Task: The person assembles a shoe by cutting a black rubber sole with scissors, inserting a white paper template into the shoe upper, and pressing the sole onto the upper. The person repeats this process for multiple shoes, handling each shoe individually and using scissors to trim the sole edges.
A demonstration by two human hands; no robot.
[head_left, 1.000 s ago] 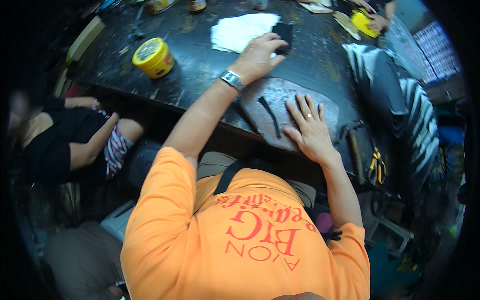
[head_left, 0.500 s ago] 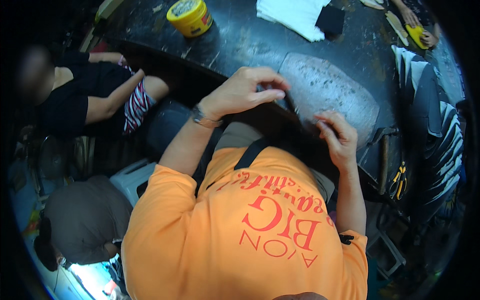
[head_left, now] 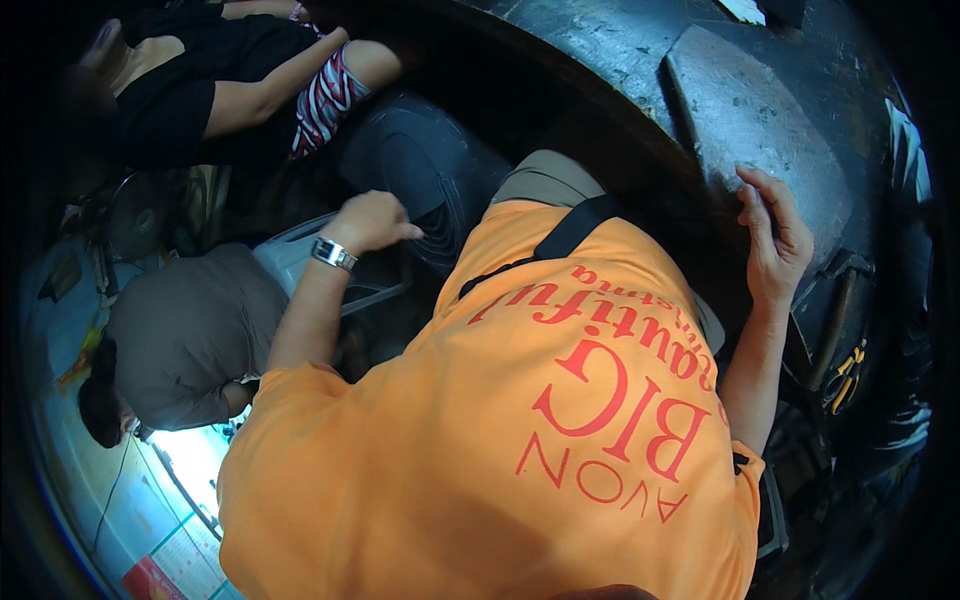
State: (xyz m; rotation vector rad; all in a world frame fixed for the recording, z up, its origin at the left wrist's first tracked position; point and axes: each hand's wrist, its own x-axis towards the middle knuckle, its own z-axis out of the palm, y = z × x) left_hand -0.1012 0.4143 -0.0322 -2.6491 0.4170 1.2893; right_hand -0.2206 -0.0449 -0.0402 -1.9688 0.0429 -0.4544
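My left hand [head_left: 375, 222] is out to the left, over the dark space beside a grey chair. The thumb points right, but the other fingers are turned under and out of sight. A silver wristwatch [head_left: 333, 254] is on that wrist. My right hand [head_left: 778, 240] is raised at the near edge of a worn grey slab [head_left: 760, 125] lying on the dark table. Its thumb and forefinger are bent close together, and whatever may be between them is too small to make out.
A hammer [head_left: 838, 315] and yellow-handled pliers [head_left: 848, 378] are at the table's right side. The dark table [head_left: 590, 40] fills the upper right. One person [head_left: 190, 110] sits at upper left; another in grey [head_left: 195, 330] bends over a bright light at lower left.
My left hand has left the slab's edge and swung down to the left. My right hand stays by the slab. The view has turned left, and the yellow tub has gone out of sight.
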